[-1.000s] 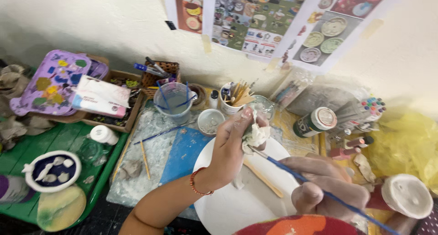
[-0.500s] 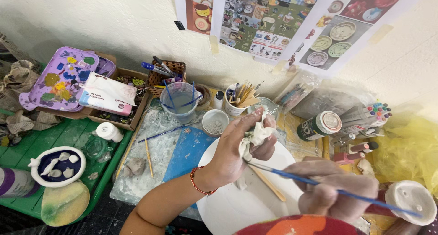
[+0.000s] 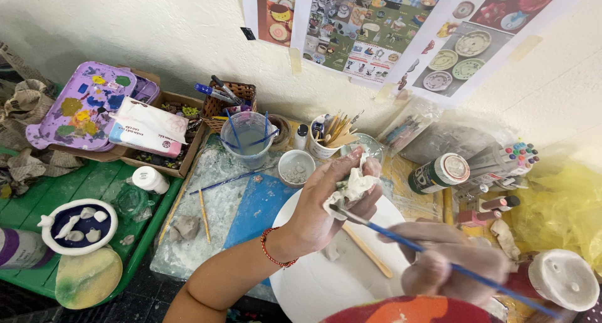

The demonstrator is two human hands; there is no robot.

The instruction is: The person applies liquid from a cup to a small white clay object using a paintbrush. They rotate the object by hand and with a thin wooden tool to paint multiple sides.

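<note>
Rough white plaster rises behind the cluttered bench (image 3: 207,235), with printed sheets of painted-pottery pictures (image 3: 376,28) taped across it. Over a bare white plate (image 3: 326,279) the left hand (image 3: 329,207) is raised, its fingers closed around a crumpled white clay piece (image 3: 354,185) held up off the plate. The right hand (image 3: 448,266) (blurred, low in the frame) is clamped on a blue-handled paintbrush (image 3: 401,236), whose tip meets the underside of the clay piece. A wooden stick (image 3: 370,254) lies on the plate under the hands.

Near at hand, toward the wall, stand a clear cup of cloudy water (image 3: 248,138) with brushes in it, a small white dish (image 3: 296,166) and a cup of wooden tools (image 3: 329,135). A green paint bottle (image 3: 439,172) lies on its side to the right, beside a bundle of markers (image 3: 508,160). To the left, a purple palette (image 3: 84,104) smeared with colours leans by a cardboard box, and a blue oval dish with white shapes (image 3: 78,226) sits on a green tray (image 3: 100,185).

As for progress, I judge the work early: the clay piece looks white and uncoloured, and the plate shows no paint, so nearly all the colouring would remain. Whether the brush tip carries paint I cannot tell.
</note>
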